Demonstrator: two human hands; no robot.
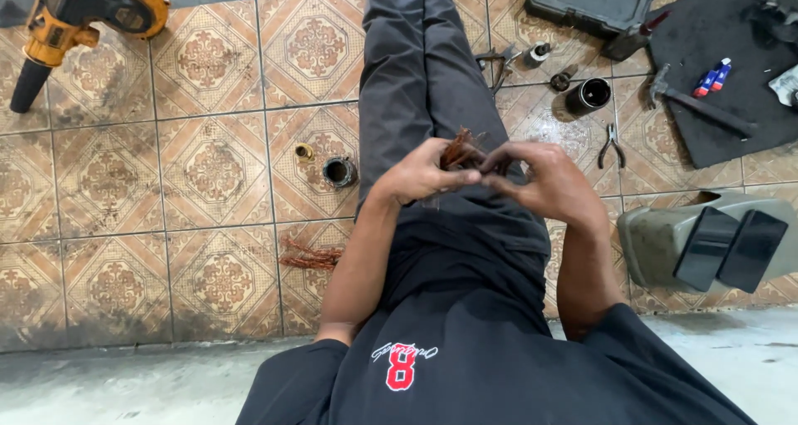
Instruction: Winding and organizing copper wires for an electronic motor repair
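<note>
Head view, person seated on tiled floor, legs stretched toward top of frame.

Bundle of copper wire (460,150) sits at centre of frame, just above the lap, held between both hands. Left hand (424,174) comes in from the left, fingers curled shut around the lower left of the bundle, thumb lying toward the right. Right hand (544,182) comes in from the right — fingers bent and pinching at the bundle's right side; fingertips of the 2 hands nearly touch. Both equally near the wire; neither is free.

Bundle's frayed end points up and slightly left in the frame, away from the body; long axis roughly along the leg. How much wire is hidden inside the palms — cannot tell.

Around: 1 more loose tuft of copper strands (309,257) on the tiles, lower left of the hands, well apart. Small dark ring (339,171) left of the left hand. Pliers (612,145) to the right, black mat (723,67) upper right, yellow blower (79,22) upper left.
</note>
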